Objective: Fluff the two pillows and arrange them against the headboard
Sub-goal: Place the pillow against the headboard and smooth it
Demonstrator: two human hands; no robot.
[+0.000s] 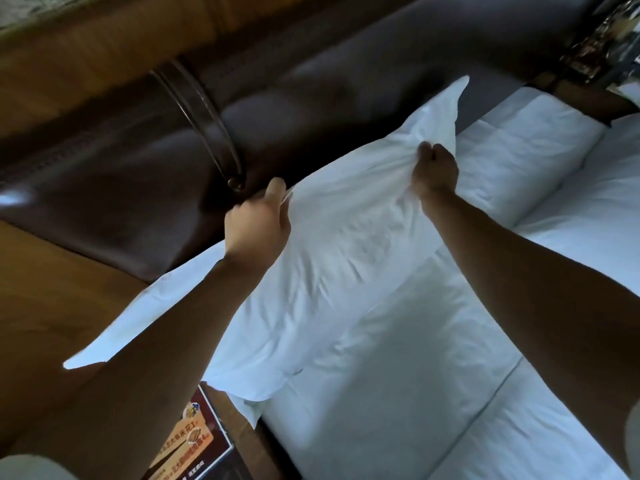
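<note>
Both hands hold 1 white pillow (322, 244) up off the bed (433, 393), close in front of the dark brown padded headboard (138, 161). The left hand (258, 223) grips the pillow's far-left edge, thumb up along the fabric and fingers curled round behind it, just below a metal-tipped strap (204, 119) that runs down the headboard. The right hand (436, 168) is closed into a fist on a bunch of pillowcase near the pillow's upper right part, and creases fan out from that grip. Above this fist a corner of the pillow sticks up in a point against the headboard. The pillow hangs at a slant, its lower end drooping toward the near left, where a loose flap of the case trails over the bed's edge.

A 2nd white pillow (519, 157) lies flat on the bed to the right, beyond the right hand, with its far side close to the headboard; whether it touches the headboard is not clear. The bed is covered in white linen, with a seam running across the near right part.

At the near left, beside the bed, a printed card (197, 441) in dark red and orange lies on a wooden surface (41, 306). The far right corner holds blurred dark items that cannot be made out.
</note>
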